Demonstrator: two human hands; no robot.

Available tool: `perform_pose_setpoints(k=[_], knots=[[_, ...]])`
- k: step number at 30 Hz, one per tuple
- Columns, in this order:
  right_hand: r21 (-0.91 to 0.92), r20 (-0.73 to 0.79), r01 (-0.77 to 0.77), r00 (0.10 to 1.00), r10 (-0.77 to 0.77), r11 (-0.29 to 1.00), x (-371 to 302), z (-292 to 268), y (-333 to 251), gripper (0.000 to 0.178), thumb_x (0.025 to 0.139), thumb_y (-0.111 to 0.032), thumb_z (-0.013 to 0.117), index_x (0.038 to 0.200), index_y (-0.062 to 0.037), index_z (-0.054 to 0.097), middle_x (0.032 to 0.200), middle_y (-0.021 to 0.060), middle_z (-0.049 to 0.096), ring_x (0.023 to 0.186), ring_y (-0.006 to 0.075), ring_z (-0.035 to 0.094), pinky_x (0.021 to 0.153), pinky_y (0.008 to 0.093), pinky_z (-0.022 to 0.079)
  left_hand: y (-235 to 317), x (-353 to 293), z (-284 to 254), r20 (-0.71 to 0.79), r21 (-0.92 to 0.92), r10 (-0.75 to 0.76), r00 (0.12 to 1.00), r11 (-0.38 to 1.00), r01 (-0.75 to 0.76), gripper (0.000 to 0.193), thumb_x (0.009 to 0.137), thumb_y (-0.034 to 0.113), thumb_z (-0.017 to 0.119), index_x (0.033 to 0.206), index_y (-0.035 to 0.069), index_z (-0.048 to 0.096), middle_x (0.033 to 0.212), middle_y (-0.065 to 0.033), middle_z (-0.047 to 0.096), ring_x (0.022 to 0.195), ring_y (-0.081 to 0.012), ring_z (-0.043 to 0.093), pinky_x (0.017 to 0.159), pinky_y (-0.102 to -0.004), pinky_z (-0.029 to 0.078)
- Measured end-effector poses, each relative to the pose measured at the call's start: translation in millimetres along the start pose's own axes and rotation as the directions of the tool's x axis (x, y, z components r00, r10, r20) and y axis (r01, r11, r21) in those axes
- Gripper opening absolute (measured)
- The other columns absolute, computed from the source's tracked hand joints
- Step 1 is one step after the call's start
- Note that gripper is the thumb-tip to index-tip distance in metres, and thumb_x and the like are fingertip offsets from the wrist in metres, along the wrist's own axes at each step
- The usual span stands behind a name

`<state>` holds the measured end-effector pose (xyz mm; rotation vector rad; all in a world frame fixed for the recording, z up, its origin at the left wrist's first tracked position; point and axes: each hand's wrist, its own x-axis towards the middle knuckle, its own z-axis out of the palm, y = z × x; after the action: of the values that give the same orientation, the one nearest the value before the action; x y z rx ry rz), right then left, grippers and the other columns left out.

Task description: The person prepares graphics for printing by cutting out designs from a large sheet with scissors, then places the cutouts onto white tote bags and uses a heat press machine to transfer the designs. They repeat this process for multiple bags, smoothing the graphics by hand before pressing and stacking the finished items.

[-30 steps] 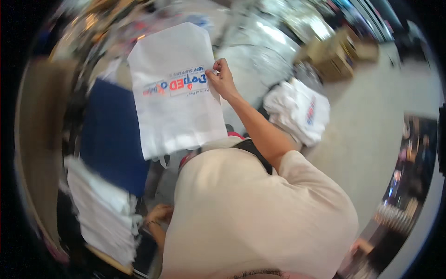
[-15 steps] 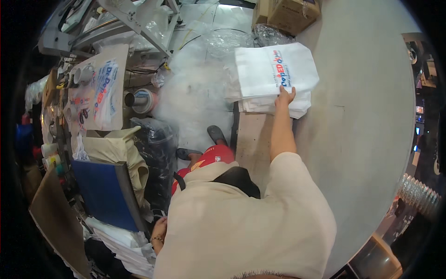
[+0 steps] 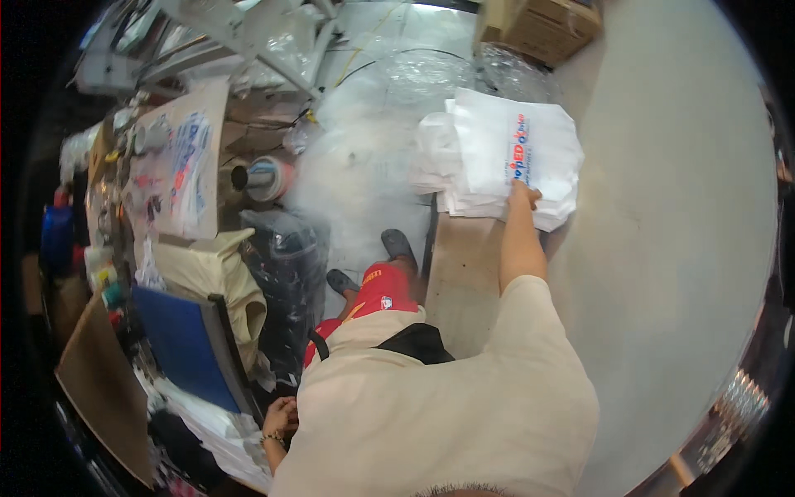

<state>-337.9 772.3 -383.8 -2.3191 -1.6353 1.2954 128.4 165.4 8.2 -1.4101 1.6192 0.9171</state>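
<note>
Ahead of me, to the right of the middle, lies a stack of flat white bags (image 3: 551, 211). The top white bag (image 3: 489, 149) carries coloured print. My right hand (image 3: 523, 196) reaches out to its near edge; the fingers lie over the print and appear closed on the bag, though the grip underneath is hidden. Low at my left side, my left hand (image 3: 280, 416) has its fingers curled in beside my shirt. What they hold, if anything, does not show. A blue panel (image 3: 184, 348) stands close to that hand, with folded white sheets (image 3: 207, 435) below it.
The stack rests on a brown board or box (image 3: 464, 261) beside a large grey surface (image 3: 662, 248). Cardboard boxes (image 3: 546, 33) stand at the far end. Clear plastic wrap (image 3: 356, 157) covers floor ahead. At left are a printed panel (image 3: 178, 166), a metal frame (image 3: 240, 41) and a black wrapped bundle (image 3: 286, 273).
My right hand has come slightly nearer along the top bag. That bag lies a little turned and further right, and a crumpled white part shows at its left. My left hand stays low.
</note>
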Motion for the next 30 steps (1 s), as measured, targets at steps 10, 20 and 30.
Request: perform_pose_setpoints(k=[10, 20, 30], knots=[[0.153, 0.362, 0.02, 0.929, -0.075, 0.988, 180.0, -61.4, 71.5, 0.068, 0.081, -0.03, 0.082, 0.133, -0.0133, 0.041, 0.113, 0.0144, 0.063, 0.093, 0.0308, 0.063, 0.078, 0.0443, 0.056, -11.9, 40.4, 2.1, -0.059, 0.047, 0.342, 0.938, 0.939, -0.34, 0.016, 0.094, 0.015, 0.062, 0.087, 0.002, 0.068, 0.074, -0.0064, 0.069, 0.066, -0.0125, 0.064, 0.06, -0.029, 0.052], [-0.133, 0.069, 0.895, 0.437, -0.897, 0.426, -103.9, -43.7, 0.9, 0.038, 0.092, -0.039, 0.071, 0.086, -0.0012, 0.071, 0.088, 0.0164, 0.072, 0.082, 0.0351, 0.066, 0.077, 0.0503, 0.052, -85.8, 48.3, -217.7, -0.984, 0.068, 0.114, 0.136, 0.95, -0.305, 0.041, 0.085, 0.038, 0.078, 0.08, -0.001, 0.064, 0.079, -0.0191, 0.067, 0.076, -0.0365, 0.064, 0.073, -0.0462, 0.049], [0.654, 0.382, 0.421, -0.901, -0.206, -0.628, -576.3, 135.4, 54.4, 0.048, 0.085, -0.02, 0.078, 0.128, -0.0038, 0.064, 0.13, 0.0183, 0.063, 0.121, 0.0388, 0.059, 0.104, 0.0481, 0.045, -97.4, 122.6, -253.7, -0.843, -0.171, -0.185, 0.506, 0.982, 0.073, 0.053, 0.085, 0.046, 0.075, 0.115, 0.002, 0.071, 0.114, -0.0266, 0.071, 0.108, -0.0414, 0.068, 0.095, -0.0517, 0.054]])
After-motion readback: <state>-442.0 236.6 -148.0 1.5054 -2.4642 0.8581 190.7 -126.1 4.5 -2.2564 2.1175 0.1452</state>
